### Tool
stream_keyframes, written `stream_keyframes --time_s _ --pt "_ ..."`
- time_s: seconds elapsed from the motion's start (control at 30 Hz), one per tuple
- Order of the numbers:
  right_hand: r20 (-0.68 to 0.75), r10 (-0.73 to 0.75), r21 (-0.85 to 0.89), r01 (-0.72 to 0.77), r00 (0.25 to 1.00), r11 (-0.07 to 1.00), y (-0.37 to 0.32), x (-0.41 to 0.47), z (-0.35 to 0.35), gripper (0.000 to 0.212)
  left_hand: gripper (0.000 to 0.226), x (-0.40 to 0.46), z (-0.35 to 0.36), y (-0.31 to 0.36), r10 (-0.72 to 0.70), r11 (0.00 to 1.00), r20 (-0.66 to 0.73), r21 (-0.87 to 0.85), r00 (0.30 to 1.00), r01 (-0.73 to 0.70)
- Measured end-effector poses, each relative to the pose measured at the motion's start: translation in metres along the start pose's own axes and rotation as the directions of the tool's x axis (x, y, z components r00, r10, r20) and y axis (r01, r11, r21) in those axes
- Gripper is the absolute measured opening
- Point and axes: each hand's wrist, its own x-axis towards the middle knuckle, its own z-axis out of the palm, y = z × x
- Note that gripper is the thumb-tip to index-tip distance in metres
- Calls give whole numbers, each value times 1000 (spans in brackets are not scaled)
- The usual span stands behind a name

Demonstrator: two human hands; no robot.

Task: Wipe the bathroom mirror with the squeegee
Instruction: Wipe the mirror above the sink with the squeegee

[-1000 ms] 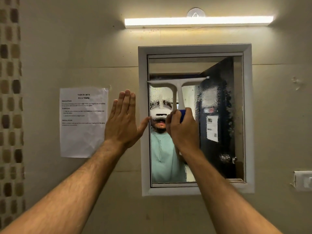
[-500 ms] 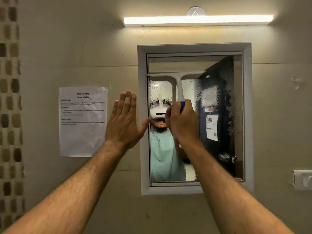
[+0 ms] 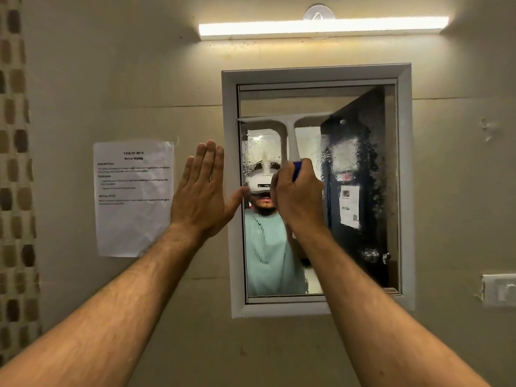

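Observation:
A white-framed bathroom mirror [image 3: 403, 174] hangs on the wall ahead, its glass streaked with water and foam in the upper middle. A white squeegee [image 3: 287, 127] with a blue grip lies against the glass, blade level across the upper left part. My right hand [image 3: 298, 195] grips its handle from below. My left hand [image 3: 202, 195] is flat with fingers straight, pressed on the wall beside the mirror's left frame, thumb reaching the frame.
A printed paper sheet [image 3: 134, 198] is taped to the wall left of the mirror. A tube light [image 3: 321, 27] glows above. A wall switch [image 3: 499, 290] sits at the right. Mosaic tiles [image 3: 14, 163] run down the far left edge.
The squeegee and my right hand have shifted a little left, the blade reaching the mirror's left edge. My left hand has stayed flat on the wall.

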Motion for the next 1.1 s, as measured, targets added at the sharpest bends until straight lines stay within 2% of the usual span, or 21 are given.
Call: stream_keyframes --time_s 0.23,0.43,0.57,0.83,1.1 --pt "21 5 16 -6 1000 1000 30 -40 2 25 96 -10 3 -2 9 1000 25 17 1000 -9" --pt "-47 -33 67 36 998 997 5 -18 3 28 95 -15 8 -3 -8 1000 19 11 1000 7" --pt "-24 22 71 -20 999 997 1 -6 3 29 94 -16 12 -4 -2 1000 19 16 1000 1" --pt "39 19 -32 -18 999 999 47 -55 -1 20 93 -27 17 -9 -24 999 41 26 999 23" --pt "30 48 28 -49 998 998 12 -20 1 32 92 -37 26 -4 -43 999 74 4 996 43"
